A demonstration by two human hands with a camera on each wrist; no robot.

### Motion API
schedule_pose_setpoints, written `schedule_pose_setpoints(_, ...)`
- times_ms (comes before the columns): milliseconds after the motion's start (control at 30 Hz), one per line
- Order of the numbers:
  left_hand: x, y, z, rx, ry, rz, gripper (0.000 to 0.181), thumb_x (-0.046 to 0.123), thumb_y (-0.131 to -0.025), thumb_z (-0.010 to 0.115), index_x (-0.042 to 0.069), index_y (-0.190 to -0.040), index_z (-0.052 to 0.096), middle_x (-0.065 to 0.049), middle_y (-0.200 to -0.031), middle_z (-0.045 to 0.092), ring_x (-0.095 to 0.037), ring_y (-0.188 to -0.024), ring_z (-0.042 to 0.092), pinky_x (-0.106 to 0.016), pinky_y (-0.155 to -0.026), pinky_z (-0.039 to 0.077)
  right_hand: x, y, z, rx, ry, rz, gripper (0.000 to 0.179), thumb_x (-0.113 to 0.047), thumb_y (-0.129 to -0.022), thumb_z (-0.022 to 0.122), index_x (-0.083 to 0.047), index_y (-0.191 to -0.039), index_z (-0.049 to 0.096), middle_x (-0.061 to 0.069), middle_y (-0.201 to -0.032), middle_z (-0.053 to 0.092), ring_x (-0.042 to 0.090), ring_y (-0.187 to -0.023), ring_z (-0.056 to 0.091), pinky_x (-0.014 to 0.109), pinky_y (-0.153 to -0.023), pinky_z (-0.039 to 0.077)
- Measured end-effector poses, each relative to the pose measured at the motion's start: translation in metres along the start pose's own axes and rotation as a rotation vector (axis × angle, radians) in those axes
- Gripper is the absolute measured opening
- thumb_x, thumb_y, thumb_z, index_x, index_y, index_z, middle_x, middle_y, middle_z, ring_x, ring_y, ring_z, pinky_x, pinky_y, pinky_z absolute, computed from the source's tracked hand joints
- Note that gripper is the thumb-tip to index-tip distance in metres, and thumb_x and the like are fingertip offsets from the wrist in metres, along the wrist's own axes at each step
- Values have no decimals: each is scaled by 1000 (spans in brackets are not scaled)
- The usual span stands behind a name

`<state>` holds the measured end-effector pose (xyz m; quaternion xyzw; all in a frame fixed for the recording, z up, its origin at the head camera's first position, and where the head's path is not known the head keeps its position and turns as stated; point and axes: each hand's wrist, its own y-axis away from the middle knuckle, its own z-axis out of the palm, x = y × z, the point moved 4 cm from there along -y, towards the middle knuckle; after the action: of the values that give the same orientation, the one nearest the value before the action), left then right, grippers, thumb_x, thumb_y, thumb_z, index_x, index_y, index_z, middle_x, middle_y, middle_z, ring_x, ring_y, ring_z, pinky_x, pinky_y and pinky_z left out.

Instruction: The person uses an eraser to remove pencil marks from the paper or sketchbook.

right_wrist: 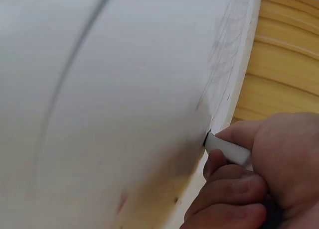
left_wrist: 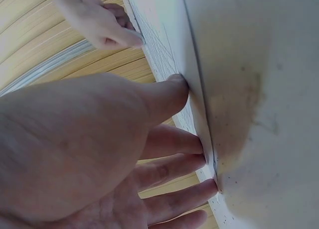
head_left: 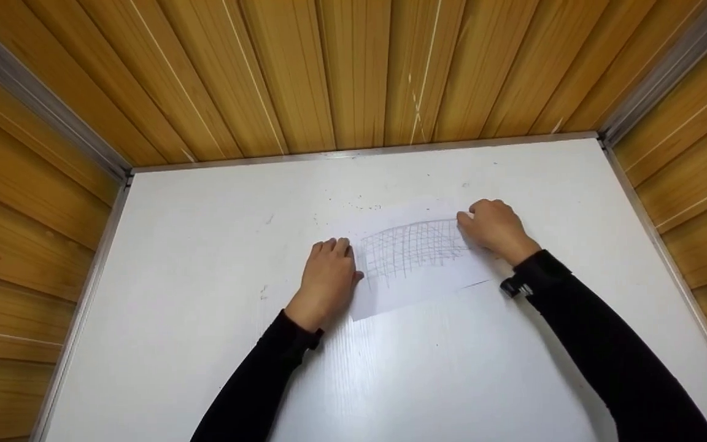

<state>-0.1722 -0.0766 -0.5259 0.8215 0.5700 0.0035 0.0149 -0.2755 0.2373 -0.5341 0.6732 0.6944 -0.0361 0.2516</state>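
Observation:
A white sheet of paper [head_left: 421, 288] lies on the table, with a hand-drawn pencil grid [head_left: 412, 245] across its upper part. My left hand [head_left: 327, 279] rests along the sheet's left edge. In the left wrist view its thumb [left_wrist: 167, 94] and fairly straight fingers [left_wrist: 174, 164] touch down near that edge. At the right end of the grid, my right hand [head_left: 496, 230] pinches a small white eraser [right_wrist: 230, 150] with a blackened tip. The tip is right at the paper's surface in the right wrist view, and the other fingers are curled in.
The white table [head_left: 206, 294] carries small dark specks [head_left: 359, 205] behind the sheet and faint smudges. Wood-patterned panels [head_left: 353, 73] wall in the back and both sides, with metal strips along the edges. A stray dark line [head_left: 475, 284] marks the paper's lower right.

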Motion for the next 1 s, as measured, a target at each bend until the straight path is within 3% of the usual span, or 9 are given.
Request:
schedule_pose_setpoints(167,-2,1,5,-3,3,2,54,42,-105,75,-3,-136,73,-10,-134,69,-33,-127,66,-47,-117,50,-7,-1,3,-4,39,-7,60,-37,-113,44,15,-134,67,38,-133,68,52,-124,65,65,-108,53)
schedule_pose_setpoints(300,-2,3,6,5,5,3,54,41,-104,76,-3,-134,73,-10,-132,69,-33,-124,65,-47,-115,51,-29,-2,10,-8,20,-41,60,-38,-114,44,13,-137,67,37,-135,67,52,-127,64,65,-111,52)
schedule_pose_setpoints(433,-2,3,5,27,-3,0,53,42,-102,78,-3,-131,75,-10,-128,70,-32,-119,66,-46,-112,52,-71,-1,27,-52,-30,-117,59,-43,-115,49,8,-137,69,32,-137,70,48,-130,66,62,-116,51)
schedule_pose_setpoints(600,-2,4,3,48,-7,8,53,41,-102,79,-3,-131,74,-9,-126,70,-31,-117,67,-46,-110,53,-141,3,59,-130,-2,-211,55,-45,-114,51,2,-133,73,27,-134,74,46,-130,69,59,-115,54)
schedule_pose_setpoints(733,-4,5,2,76,2,8,57,42,-100,80,-1,-136,73,-9,-128,69,-30,-117,67,-45,-108,53,-182,3,77,-160,56,-281,49,-41,-114,49,-1,-114,77,24,-122,77,43,-118,73,56,-104,59)
schedule_pose_setpoints(867,-4,5,1,91,8,12,58,41,-99,81,-1,-137,73,-8,-127,69,-30,-115,66,-44,-106,52,-190,0,82,-123,106,-280,45,-38,-113,52,-4,-97,76,21,-112,78,39,-107,74,54,-94,61)
schedule_pose_setpoints(1000,-4,5,2,85,-15,10,55,41,-100,80,-2,-133,74,-8,-123,68,-30,-114,66,-44,-105,51,-176,-1,78,-82,135,-277,44,-38,-112,55,-2,-100,77,25,-114,77,43,-109,74,57,-95,61)
